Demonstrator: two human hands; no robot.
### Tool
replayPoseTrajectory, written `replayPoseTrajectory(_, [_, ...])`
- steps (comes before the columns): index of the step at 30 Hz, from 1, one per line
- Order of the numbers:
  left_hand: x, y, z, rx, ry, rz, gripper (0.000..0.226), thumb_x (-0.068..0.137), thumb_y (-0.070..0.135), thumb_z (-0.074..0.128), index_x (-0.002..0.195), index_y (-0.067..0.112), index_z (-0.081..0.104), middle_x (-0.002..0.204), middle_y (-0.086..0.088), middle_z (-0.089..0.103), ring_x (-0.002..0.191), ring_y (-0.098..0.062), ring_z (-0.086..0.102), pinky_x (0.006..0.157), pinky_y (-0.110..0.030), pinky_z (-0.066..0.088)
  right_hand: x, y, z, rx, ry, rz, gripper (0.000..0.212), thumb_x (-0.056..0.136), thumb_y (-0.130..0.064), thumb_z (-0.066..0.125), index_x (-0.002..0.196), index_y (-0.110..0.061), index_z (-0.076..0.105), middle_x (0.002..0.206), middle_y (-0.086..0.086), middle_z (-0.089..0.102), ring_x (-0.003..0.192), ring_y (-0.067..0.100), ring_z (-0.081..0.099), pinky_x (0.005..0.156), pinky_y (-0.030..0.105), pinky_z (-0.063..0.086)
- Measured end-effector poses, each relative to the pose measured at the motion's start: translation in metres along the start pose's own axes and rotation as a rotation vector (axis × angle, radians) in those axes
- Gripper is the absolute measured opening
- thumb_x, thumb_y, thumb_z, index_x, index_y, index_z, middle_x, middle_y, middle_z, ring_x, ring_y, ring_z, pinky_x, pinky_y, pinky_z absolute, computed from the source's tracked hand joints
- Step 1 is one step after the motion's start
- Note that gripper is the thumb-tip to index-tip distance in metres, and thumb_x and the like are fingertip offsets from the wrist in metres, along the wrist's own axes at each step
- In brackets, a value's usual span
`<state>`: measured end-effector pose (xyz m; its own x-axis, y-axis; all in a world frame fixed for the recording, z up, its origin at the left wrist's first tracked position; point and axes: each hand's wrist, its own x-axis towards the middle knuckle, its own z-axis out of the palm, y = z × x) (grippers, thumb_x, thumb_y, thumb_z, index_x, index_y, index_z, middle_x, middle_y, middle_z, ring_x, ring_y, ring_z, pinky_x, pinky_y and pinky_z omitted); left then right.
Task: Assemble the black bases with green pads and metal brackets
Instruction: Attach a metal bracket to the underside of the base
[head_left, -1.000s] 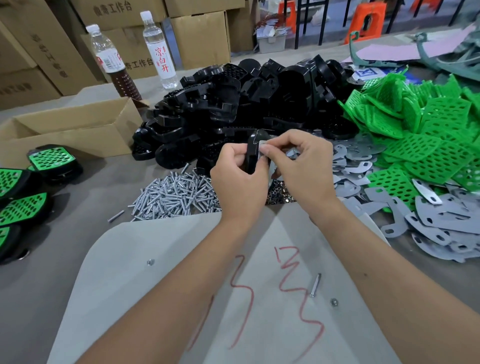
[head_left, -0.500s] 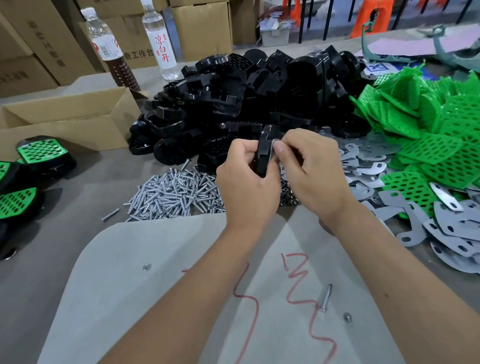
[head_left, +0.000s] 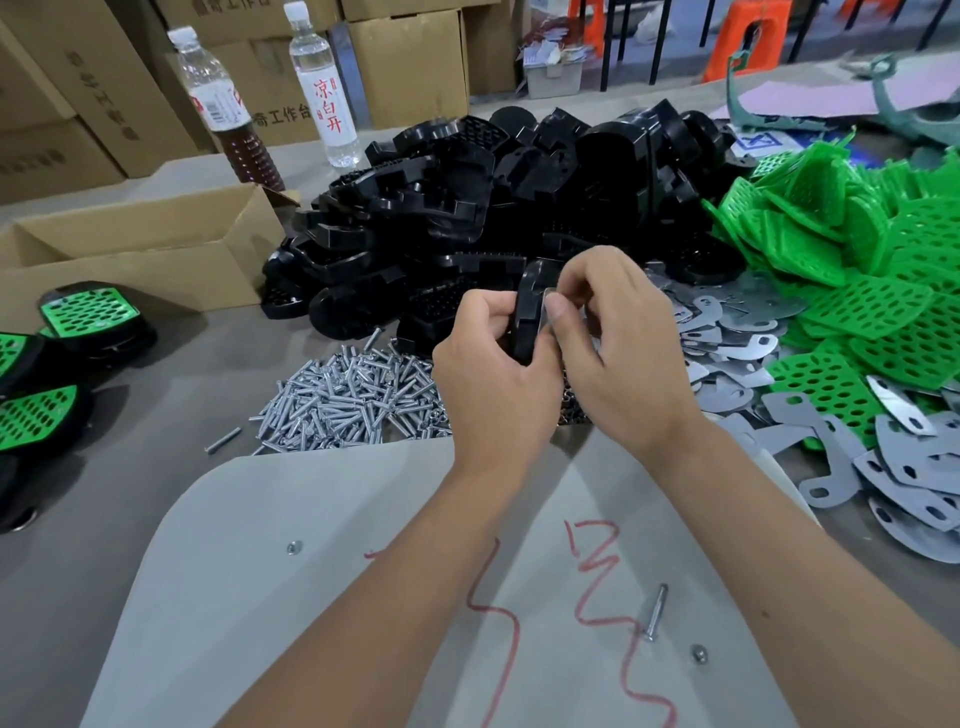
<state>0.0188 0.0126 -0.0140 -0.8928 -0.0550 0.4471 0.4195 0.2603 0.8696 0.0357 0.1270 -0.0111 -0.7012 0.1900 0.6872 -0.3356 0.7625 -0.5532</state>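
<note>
My left hand (head_left: 496, 379) grips a black base (head_left: 530, 306) held on edge above the table. My right hand (head_left: 618, 353) pinches a small metal bracket (head_left: 546, 312) against the base's right face. Behind my hands lies a big heap of black bases (head_left: 493, 208). Green perforated pads (head_left: 857, 270) are piled at the right, with grey metal brackets (head_left: 909, 467) spread below them. Finished bases with green pads (head_left: 88, 317) sit at the far left.
A pile of silver screws (head_left: 353, 400) lies left of my hands. A grey sheet with red marks (head_left: 311, 597) covers the near table and carries a loose screw (head_left: 655, 610). An open cardboard box (head_left: 135, 249) and two bottles (head_left: 324, 83) stand at the back left.
Both hands stay on the base and bracket. The camera has dipped a little, so the scene sits slightly higher in view.
</note>
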Motion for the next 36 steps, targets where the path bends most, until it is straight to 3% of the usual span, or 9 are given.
replayPoseTrajectory(6, [-0.0021,-0.0026,0.0011,0.041,-0.002,0.021,0.020,0.091,0.021,0.080,0.098,0.015,0.063,0.075,0.007,0.071,0.068,-0.013,0.068,0.063,-0.038,0.053,0.0027,0.0033,0.0009,-0.062,0.048,0.012,0.039,0.109,-0.025,0.054,0.073,-0.013,0.047,0.074,0.000,0.045,0.069,0.021,0.043,0.063,0.034,0.033])
replayPoseTrajectory(10, [-0.0021,-0.0021,0.0019,0.001,-0.004,0.003,0.019,0.093,0.026,0.078,0.097,0.016,0.063,0.073,0.008,0.072,0.066,-0.011,0.069,0.063,-0.040,0.054,-0.0023,0.0041,-0.0022,0.008,-0.042,0.003,0.015,0.105,-0.017,0.056,0.092,-0.009,0.056,0.094,0.000,0.053,0.081,0.019,0.051,0.068,0.037,0.045])
replayPoseTrajectory(14, [-0.0028,-0.0021,0.0013,0.026,-0.003,0.013,0.019,0.090,0.020,0.080,0.099,0.015,0.064,0.078,0.008,0.073,0.075,-0.015,0.071,0.070,-0.043,0.056,-0.0008,0.0027,0.0015,-0.038,0.069,0.038,0.034,0.109,-0.023,0.051,0.076,-0.014,0.048,0.081,0.000,0.046,0.071,0.021,0.044,0.062,0.039,0.038])
replayPoseTrajectory(18, [-0.0025,-0.0011,0.0014,-0.004,0.001,-0.009,0.019,0.092,0.025,0.079,0.098,0.016,0.064,0.079,0.007,0.074,0.075,-0.015,0.072,0.071,-0.049,0.057,-0.0040,0.0050,0.0013,0.009,-0.009,0.006,0.015,0.104,-0.018,0.056,0.092,-0.010,0.056,0.095,0.000,0.052,0.080,0.019,0.050,0.067,0.037,0.045])
replayPoseTrajectory(22, [-0.0024,-0.0011,0.0007,0.011,0.007,-0.018,0.019,0.089,0.021,0.080,0.100,0.017,0.065,0.083,0.009,0.074,0.082,-0.013,0.072,0.076,-0.046,0.057,-0.0020,0.0029,0.0035,-0.027,0.084,0.062,0.034,0.108,-0.023,0.052,0.077,-0.013,0.049,0.081,-0.003,0.046,0.072,0.019,0.045,0.064,0.035,0.036])
replayPoseTrajectory(25, [-0.0032,-0.0004,0.0007,-0.007,0.009,-0.018,0.019,0.093,0.028,0.078,0.099,0.016,0.064,0.080,0.009,0.075,0.076,-0.011,0.073,0.072,-0.046,0.058,-0.0031,0.0055,0.0019,0.018,0.014,0.025,0.019,0.103,-0.018,0.059,0.086,-0.013,0.053,0.085,-0.006,0.051,0.079,0.012,0.048,0.070,0.027,0.037])
replayPoseTrajectory(28, [-0.0031,-0.0012,0.0011,0.026,-0.002,0.002,0.019,0.090,0.021,0.080,0.100,0.016,0.064,0.079,0.010,0.075,0.075,-0.009,0.073,0.071,-0.044,0.058,-0.0018,0.0029,0.0032,-0.031,0.060,0.055,0.042,0.109,-0.021,0.052,0.070,-0.018,0.038,0.065,-0.013,0.036,0.065,0.016,0.037,0.065,0.033,0.029])
replayPoseTrajectory(32, [-0.0031,-0.0006,0.0012,0.006,-0.001,-0.015,0.020,0.093,0.028,0.079,0.100,0.016,0.064,0.080,0.007,0.075,0.075,-0.013,0.073,0.071,-0.046,0.058,-0.0037,0.0046,0.0018,0.030,0.011,0.043,0.019,0.103,-0.016,0.057,0.085,-0.013,0.054,0.079,-0.009,0.051,0.075,0.014,0.048,0.068,0.027,0.036])
replayPoseTrajectory(36, [-0.0030,0.0005,0.0016,0.019,0.005,-0.004,0.020,0.092,0.027,0.080,0.099,0.017,0.064,0.078,0.009,0.074,0.073,-0.011,0.072,0.070,-0.045,0.057,-0.0019,0.0006,0.0022,-0.054,0.047,0.073,0.040,0.110,-0.026,0.048,0.073,-0.013,0.046,0.066,-0.009,0.043,0.065,0.019,0.043,0.063,0.036,0.034])
